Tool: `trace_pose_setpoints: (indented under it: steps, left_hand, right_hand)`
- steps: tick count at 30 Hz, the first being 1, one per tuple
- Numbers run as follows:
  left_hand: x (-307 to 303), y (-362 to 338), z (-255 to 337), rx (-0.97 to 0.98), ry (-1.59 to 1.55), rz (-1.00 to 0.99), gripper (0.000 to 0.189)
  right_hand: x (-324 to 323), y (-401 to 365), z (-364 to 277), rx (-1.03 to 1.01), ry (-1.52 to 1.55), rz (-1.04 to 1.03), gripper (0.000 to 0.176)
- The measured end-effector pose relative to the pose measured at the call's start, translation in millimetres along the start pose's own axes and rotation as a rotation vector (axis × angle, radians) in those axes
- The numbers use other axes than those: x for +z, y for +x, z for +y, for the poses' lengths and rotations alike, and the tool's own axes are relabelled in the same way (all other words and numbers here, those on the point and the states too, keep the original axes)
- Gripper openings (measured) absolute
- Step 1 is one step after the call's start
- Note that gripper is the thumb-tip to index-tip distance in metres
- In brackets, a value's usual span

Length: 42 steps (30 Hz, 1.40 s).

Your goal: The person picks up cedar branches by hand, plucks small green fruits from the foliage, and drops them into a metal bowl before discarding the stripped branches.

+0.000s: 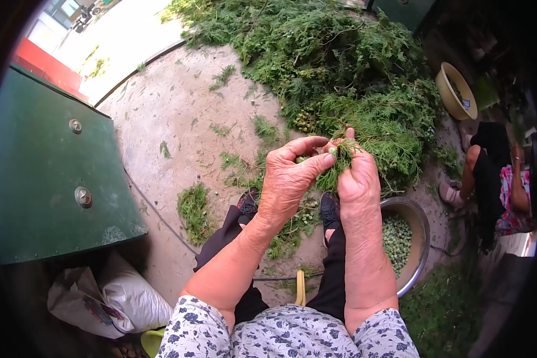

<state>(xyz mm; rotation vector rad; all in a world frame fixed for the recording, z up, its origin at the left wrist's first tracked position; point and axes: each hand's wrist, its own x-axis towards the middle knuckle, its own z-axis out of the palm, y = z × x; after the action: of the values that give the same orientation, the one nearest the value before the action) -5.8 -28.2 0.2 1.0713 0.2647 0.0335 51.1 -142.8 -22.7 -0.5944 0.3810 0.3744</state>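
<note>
My left hand [289, 173] pinches a small round green seed cone [332, 151] between thumb and fingertips; more green cones seem tucked under its curled fingers. Close beside it, my right hand [359, 170] is closed around a feathery evergreen sprig [342, 160], part of which hangs below the fingers. Both hands meet above my lap, in front of a large heap of cut evergreen branches [334, 65]. To the right of my right forearm stands a metal basin [422, 232] with many small green cones [396, 243] in it.
A green metal door [53, 173] stands at left, with white sacks [116, 295] below it. Loose sprigs [195, 212] and a dark cable [161, 213] lie on the floor. At right, another person [513, 191] sits near a yellow basin [444, 89].
</note>
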Motion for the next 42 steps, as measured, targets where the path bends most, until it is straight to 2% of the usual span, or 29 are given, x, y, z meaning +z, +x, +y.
trace_pose_setpoints:
  steps: [1, 2, 3, 5, 9, 11, 15, 18, 20, 24, 26, 27, 29, 30, 31, 33, 35, 37, 40, 42]
  left_hand:
    - [2.7, -1.2, -0.5, 0.143, 0.184, 0.004, 0.024]
    - [3.0, -3.5, 2.5, 0.132, 0.226, -0.013, 0.027]
    - [1.3, -2.0, -1.1, 0.131, 0.226, -0.014, 0.027]
    - [-3.9, 2.9, -10.8, 0.344, 0.424, -0.031, 0.025]
    - [0.0, 0.4, -3.0, 0.242, 0.429, 0.022, 0.025]
    - [1.8, -1.4, 1.1, 0.373, 0.601, -0.012, 0.024]
    - [1.0, 0.1, -3.4, 0.393, 0.685, 0.002, 0.023]
    - [-2.1, 1.4, -2.0, 0.321, 0.582, 0.017, 0.021]
    - [-2.3, -0.9, 6.7, 0.06, 0.447, 0.005, 0.017]
    - [-7.0, -0.6, 9.9, -0.015, 0.252, -0.026, 0.014]
    - [-10.2, 2.3, 10.9, -0.166, 0.019, -0.059, 0.013]
    - [-9.5, 1.9, 11.9, -0.166, 0.019, -0.059, 0.013]
    - [-7.2, 0.9, 14.8, -0.22, -0.157, -0.038, 0.013]
    - [-8.2, 2.0, 14.0, -0.221, -0.157, -0.038, 0.013]
    - [-10.7, 4.0, 12.3, -0.239, -0.261, -0.031, 0.014]
    - [-16.4, 6.9, 9.0, -0.257, -0.366, -0.023, 0.015]
    - [-20.7, 8.4, 6.7, -0.267, -0.46, -0.064, 0.016]
    - [-15.3, 6.2, 11.7, -0.266, -0.432, -0.062, 0.015]
    - [-8.1, 2.4, 9.4, -0.244, -0.136, 0.045, 0.014]
    - [-6.5, 0.6, 8.9, -0.236, -0.09, 0.005, 0.016]
  right_hand:
    - [-2.5, 1.3, 0.8, 0.005, 0.069, 0.03, 0.021]
    - [-4.1, 2.0, 1.2, 0.009, 0.138, 0.061, 0.033]
    - [-2.3, 1.2, 1.2, 0.008, 0.139, 0.062, 0.033]
    - [4.9, -1.3, 1.3, 0.01, 0.081, 0.138, 0.04]
    - [4.1, -2.8, 0.8, 0.024, 0.075, 0.133, 0.041]
    - [-4.9, 1.9, 3.6, -0.017, 0.052, 0.138, 0.031]
    - [-9.0, 10.0, 8.5, -0.075, -0.033, 0.268, 0.019]
    - [-9.5, 5.9, 9.2, -0.096, -0.15, 0.216, 0.018]
    - [4.2, -7.3, 8.8, -0.099, -0.19, 0.182, 0.028]
    - [6.8, -8.7, 10.5, -0.123, -0.243, 0.233, 0.028]
    - [3.1, -5.9, 9.5, -0.052, -0.269, 0.224, 0.027]
    - [3.7, -5.0, 7.7, -0.052, -0.269, 0.224, 0.027]
    - [7.0, -4.5, 2.5, 0.048, -0.062, 0.113, 0.025]
    - [8.6, -6.8, -0.4, 0.129, 0.038, -0.048, 0.023]
    - [4.4, -3.9, -1.2, 0.129, 0.037, -0.048, 0.023]
    - [-3.4, 3.1, -1.3, 0.158, 0.272, -0.16, 0.024]
    - [-1.1, 1.1, -3.0, 0.144, 0.228, -0.163, 0.025]
    - [3.7, -1.9, -4.0, 0.137, 0.266, -0.207, 0.026]
    - [2.0, 1.2, -6.7, 0.142, 0.331, -0.322, 0.026]
    - [5.9, -1.9, -8.3, 0.123, 0.301, -0.307, 0.026]
